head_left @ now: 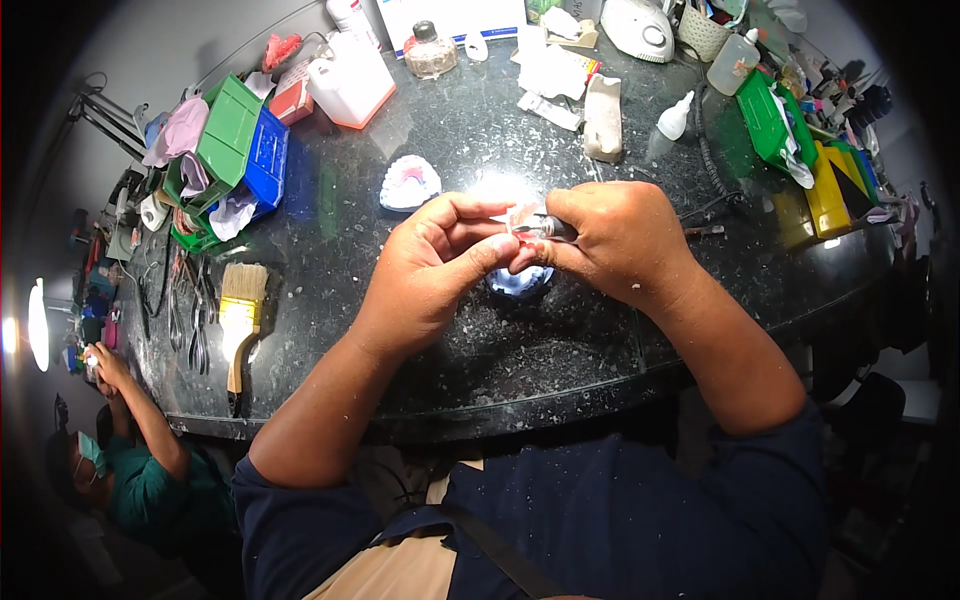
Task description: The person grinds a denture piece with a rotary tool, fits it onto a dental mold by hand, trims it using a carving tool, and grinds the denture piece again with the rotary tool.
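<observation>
Over the middle of the dark bench, my left hand [425, 265] pinches a small pale, pinkish dental piece [519, 216] between thumb and fingers. Glare and the fingers hide much of its shape. My right hand [620, 240] is closed around a grey rotary handpiece [547, 227], its tip pointing left at the piece. Both hands meet there, fingertips close together. Beneath them on the bench sits a bluish-white dental cast [520, 282], partly covered by the hands. Another white dental cast [410, 190], with pink inside its arch, lies just beyond my left hand.
A flat brush [240, 312] and several metal hand tools [195, 320] lie left, near green and blue bins [262, 160]. A jug [352, 82], glass jar [430, 55] and dropper bottle [676, 117] stand farther back. Green and yellow bins [828, 190] line the right. A co-worker [150, 470] works at left.
</observation>
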`<state>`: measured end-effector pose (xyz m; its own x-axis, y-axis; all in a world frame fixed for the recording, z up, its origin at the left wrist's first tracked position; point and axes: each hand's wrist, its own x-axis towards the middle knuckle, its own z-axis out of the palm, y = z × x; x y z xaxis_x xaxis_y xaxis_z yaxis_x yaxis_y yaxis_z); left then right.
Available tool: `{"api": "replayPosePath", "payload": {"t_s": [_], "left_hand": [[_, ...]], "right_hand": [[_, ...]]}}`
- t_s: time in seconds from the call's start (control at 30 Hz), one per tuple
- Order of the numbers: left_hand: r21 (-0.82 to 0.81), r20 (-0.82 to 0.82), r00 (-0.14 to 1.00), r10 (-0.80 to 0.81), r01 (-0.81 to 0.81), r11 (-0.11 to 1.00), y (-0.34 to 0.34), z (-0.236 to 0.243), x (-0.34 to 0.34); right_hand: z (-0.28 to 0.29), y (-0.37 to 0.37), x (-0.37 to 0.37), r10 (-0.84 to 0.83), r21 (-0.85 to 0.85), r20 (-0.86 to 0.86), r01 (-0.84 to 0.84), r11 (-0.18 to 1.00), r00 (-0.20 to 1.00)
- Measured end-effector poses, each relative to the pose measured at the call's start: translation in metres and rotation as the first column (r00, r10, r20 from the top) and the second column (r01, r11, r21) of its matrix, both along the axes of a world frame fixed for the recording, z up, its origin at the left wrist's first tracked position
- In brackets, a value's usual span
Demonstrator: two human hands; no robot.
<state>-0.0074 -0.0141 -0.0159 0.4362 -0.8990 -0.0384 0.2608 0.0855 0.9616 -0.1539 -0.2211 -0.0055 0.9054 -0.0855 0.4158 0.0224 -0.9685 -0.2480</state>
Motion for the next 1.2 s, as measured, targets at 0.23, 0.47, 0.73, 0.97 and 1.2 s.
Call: {"api": "replayPosePath", "payload": {"t_s": [0.23, 0.47, 0.73, 0.97, 1.2], "left_hand": [[-0.005, 0.03, 1.0, -0.001, 0.001, 1.0, -0.0005, 0.0005, -0.0012], [0.012, 0.04, 0.999, 0.0, 0.0, 1.0, 0.0004, -0.0007, -0.0012], [-0.008, -0.002, 1.0, 0.011, -0.011, 1.0, -0.0004, 0.0019, -0.0024], [-0.012, 0.014, 1.0, 0.007, -0.007, 1.0, -0.0001, -0.0019, -0.001], [-0.014, -0.006, 1.0, 0.018, -0.018, 1.0, -0.0004, -0.0005, -0.002]], "right_hand": [[0.0014, 0.001, 0.0005, -0.015, 0.018, 0.004, 0.015, 1.0, 1.0], [-0.0016, 0.0019, 0.0007, -0.026, 0.009, -0.022, 0.026, 1.0, 0.999], [-0.0009, 0.0009, 0.0003, -0.009, 0.018, -0.017, 0.009, 1.0, 1.0], [-0.0014, 0.0004, -0.0003, -0.008, 0.0, -0.041, 0.008, 1.0, 0.999], [-0.0001, 0.0015, 0.0004, -0.027, 0.007, -0.014, 0.027, 1.0, 1.0]]}}
